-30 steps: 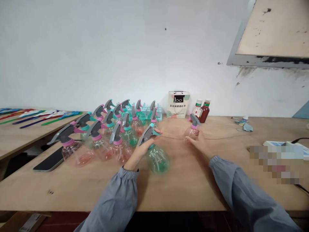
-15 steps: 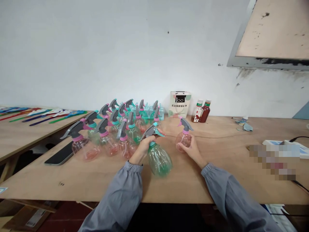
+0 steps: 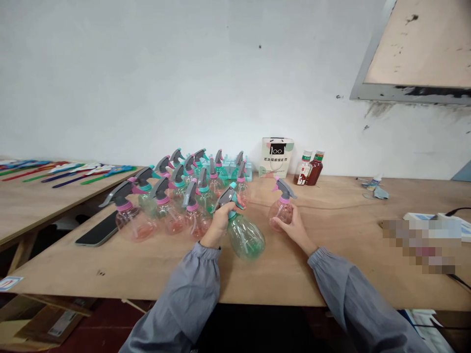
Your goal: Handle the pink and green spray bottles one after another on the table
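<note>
My left hand (image 3: 220,221) is closed around the neck of a green spray bottle (image 3: 247,239), which has a grey head and a turquoise trigger. That bottle is tilted, its base swung toward the right. A pink spray bottle (image 3: 278,211) with a grey head and pink trigger stands upright on the table, and my right hand (image 3: 293,223) is wrapped around its lower body; the fingers behind it are hidden. Left of my left hand, several pink and green spray bottles (image 3: 171,215) stand close together.
A black phone (image 3: 96,230) lies by the bottle group on the wooden table (image 3: 154,274). At the back stand a paper bag (image 3: 275,159) and two sauce bottles (image 3: 314,169). A white power strip (image 3: 437,226) is at the right. Colourful long-handled items (image 3: 84,171) cover the left table.
The green bottle's base has risen slightly and swung a little right in my left hand. My right hand keeps its grip on the pink bottle. The whole view has shifted slightly.
</note>
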A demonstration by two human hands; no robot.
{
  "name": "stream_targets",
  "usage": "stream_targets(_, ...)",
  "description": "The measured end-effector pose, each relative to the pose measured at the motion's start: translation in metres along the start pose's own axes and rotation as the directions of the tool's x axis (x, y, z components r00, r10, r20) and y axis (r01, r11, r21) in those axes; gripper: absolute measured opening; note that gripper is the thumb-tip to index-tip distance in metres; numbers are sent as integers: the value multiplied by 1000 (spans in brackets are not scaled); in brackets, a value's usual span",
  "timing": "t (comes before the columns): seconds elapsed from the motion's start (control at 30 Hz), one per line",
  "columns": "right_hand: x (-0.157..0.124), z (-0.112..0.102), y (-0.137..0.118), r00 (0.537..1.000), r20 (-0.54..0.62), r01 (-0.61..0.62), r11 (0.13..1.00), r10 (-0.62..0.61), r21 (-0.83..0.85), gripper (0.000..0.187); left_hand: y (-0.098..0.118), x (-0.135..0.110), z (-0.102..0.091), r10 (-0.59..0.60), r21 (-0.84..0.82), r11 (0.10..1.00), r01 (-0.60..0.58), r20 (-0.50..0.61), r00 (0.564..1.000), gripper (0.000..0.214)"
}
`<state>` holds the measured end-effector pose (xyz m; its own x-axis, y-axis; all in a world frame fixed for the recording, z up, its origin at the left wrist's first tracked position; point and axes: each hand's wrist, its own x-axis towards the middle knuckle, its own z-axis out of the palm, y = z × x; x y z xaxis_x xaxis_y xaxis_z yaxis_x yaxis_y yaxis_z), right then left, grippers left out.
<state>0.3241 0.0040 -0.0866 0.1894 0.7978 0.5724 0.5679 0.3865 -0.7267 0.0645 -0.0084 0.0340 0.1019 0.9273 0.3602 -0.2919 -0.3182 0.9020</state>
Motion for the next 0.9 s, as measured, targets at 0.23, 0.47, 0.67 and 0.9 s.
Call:
stream_targets(0.23,-2,0,-11,997,16,-72,995,71,67,82,-2,-1,-1,80,67,994,-82,37,996,7)
stream_targets(0.47,-2,-1,-12,998,13,-67,996,67,64,81,-2,-3,0,88,162,983,-88,9,996,11)
stream_targets(0.67,-2,-2,-12,998,20,-60,996,59,60,81,-2,-6,1,125,209,970,-128,29,992,10)
stream_targets(0.9,-2,-4,-19,994,53,-100,992,97,71,82,-2,-5,-1,254,340,915,-215,-72,965,13)
